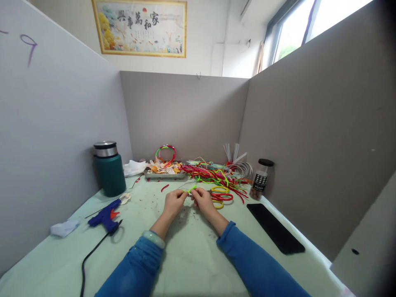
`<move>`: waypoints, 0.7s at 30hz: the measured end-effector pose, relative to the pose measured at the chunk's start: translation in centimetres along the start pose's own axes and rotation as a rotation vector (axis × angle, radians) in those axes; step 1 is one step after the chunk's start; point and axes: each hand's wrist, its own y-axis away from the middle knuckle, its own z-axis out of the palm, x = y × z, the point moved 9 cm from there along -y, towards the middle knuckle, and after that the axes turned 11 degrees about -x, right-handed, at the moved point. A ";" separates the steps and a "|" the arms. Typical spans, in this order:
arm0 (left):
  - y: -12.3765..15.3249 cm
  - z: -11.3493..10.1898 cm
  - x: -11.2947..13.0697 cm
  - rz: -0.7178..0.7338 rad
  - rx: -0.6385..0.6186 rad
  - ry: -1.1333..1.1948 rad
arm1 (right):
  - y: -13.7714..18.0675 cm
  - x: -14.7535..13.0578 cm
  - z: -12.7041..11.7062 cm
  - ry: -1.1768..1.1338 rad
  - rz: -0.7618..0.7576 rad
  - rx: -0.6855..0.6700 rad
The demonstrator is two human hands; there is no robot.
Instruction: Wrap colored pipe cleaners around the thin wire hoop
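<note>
1. Bright green fuzzy strip (194,187), short; held between the two hands above the middle of the worktop (192,264).
2. Left hand (175,201): thumb and fingers pinched together at the left end of the strip.
3. Right hand (201,199): thumb and fingers pinched at its right end, close beside the left hand; lower fingers curled, partly hidden.
4. Sleeves, blue, on both forearms; pale bangle (154,238) at the left wrist.
5. Scissors (231,197), red and yellow handles, lying just right of the right hand; blades largely concealed.
6. Red scrap (165,188), curved, single; lying left of and beyond the left hand, with dark specks scattered about.
7. Pile of fuzzy strips (207,171), mostly red, some green; far side, right of centre.
8. Metal tray (165,176), far side, left of the pile; heaped with orange and pale pieces.
9. Multicoloured hoop (174,153), upright behind the heap.
10. Jar (259,183), transparent, black lid; far right.
11. Black flat slab (275,228), right side, nearer than the jar.
12. Glue gun (107,216), blue, orange trigger, black cord running toward the near edge; left side.
13. Bottle (110,175), dark green, upright; left, beyond the glue gun.
14. Crumpled white tissue (64,228), left edge.
</note>
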 end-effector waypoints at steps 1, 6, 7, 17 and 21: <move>0.0 0.1 0.1 0.003 -0.016 0.001 | 0.0 0.1 0.2 -0.050 0.006 -0.018; 0.2 0.3 0.4 0.000 -0.040 0.018 | 0.3 -0.4 0.7 -0.162 0.029 -0.040; 0.1 0.4 0.4 -0.003 -0.041 0.029 | 0.4 -0.5 0.7 -0.177 0.035 -0.039; -0.1 1.1 -0.6 -0.059 -0.095 0.072 | 0.4 -0.2 0.9 -0.231 0.036 -0.054; 0.7 -0.5 1.5 0.105 0.092 -0.010 | 0.2 0.6 0.2 -0.293 0.077 0.012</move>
